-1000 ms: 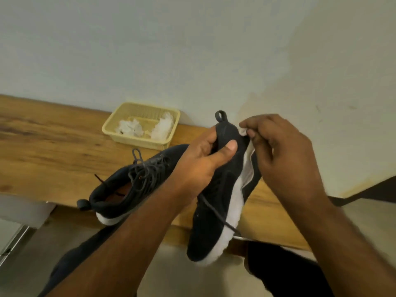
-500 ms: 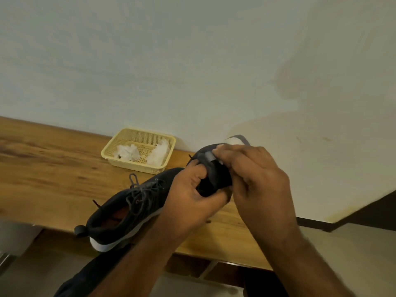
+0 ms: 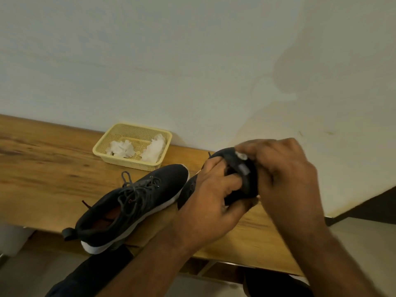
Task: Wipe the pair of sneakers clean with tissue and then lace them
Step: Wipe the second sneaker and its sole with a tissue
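Over the wooden bench [image 3: 53,172], my left hand [image 3: 211,207] grips the sneaker [image 3: 242,179] heel-up while my right hand [image 3: 285,176] pinches tissue [image 3: 242,155] against it.

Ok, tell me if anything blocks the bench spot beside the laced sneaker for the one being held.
Nothing visible does. The held sneaker sits in both hands just right of the laced sneaker; the basket lies farther back.

I see both hands, left hand [image 3: 211,202] and right hand [image 3: 285,179], gripping one dark sneaker [image 3: 242,176] over the wooden table [image 3: 42,179]; laced sneaker [image 3: 132,202] beside the basket [image 3: 132,144].
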